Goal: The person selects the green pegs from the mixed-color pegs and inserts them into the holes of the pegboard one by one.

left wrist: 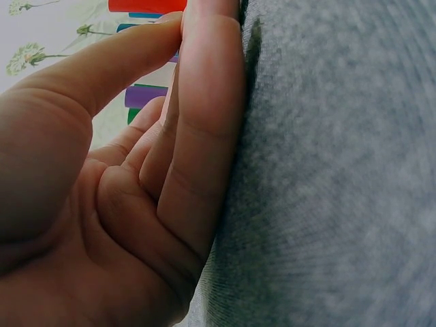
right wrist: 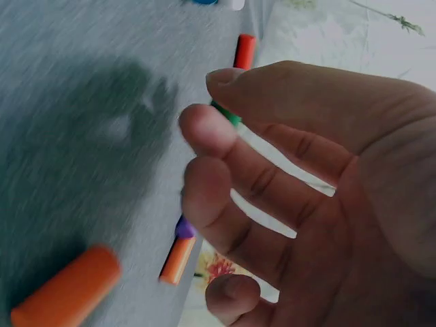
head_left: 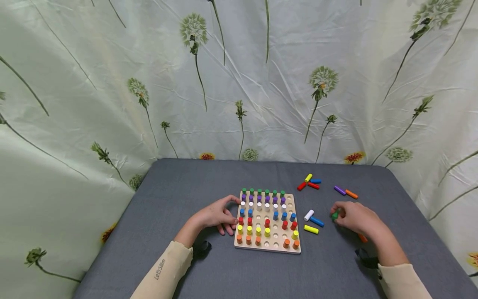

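My right hand (head_left: 354,216) pinches a green peg (head_left: 335,215) between thumb and index finger, low over the cloth. In the right wrist view the fingers cover most of that peg. An orange peg (right wrist: 65,289) lies under this hand. At the left edge of a wooden pegboard (head_left: 267,251), my left hand (head_left: 218,216) touches the wood with relaxed fingers and thumb. Rows of upright green, purple, white, blue, red, yellow and orange pegs stand in the board. Some holes show bare in the lower rows and right column.
Right of the board lie a white peg (head_left: 308,215), a blue peg (head_left: 317,221) and a yellow peg (head_left: 311,229). Farther back are red pegs (head_left: 301,186) with others, and a purple peg (head_left: 340,190) beside an orange one (head_left: 351,194). A flowered curtain (head_left: 276,83) hangs behind the grey table.
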Demonstrator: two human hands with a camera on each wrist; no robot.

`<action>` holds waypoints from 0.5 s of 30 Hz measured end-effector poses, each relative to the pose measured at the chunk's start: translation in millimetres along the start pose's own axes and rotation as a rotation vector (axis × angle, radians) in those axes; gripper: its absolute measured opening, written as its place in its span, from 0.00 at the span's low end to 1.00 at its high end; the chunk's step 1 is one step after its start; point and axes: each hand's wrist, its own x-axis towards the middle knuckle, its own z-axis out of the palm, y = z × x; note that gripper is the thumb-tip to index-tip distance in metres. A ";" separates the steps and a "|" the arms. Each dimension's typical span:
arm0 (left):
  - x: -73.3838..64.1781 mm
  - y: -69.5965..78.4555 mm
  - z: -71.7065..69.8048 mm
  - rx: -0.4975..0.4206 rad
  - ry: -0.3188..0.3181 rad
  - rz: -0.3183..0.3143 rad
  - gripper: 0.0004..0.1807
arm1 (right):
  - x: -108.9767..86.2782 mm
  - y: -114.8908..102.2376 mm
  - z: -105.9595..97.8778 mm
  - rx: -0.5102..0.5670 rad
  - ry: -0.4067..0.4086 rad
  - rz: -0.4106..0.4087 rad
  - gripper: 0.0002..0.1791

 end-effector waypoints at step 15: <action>0.0 0.4 0.2 -0.007 0.006 -0.009 0.33 | 12.1 -31.3 3.4 0.039 0.075 -0.119 0.11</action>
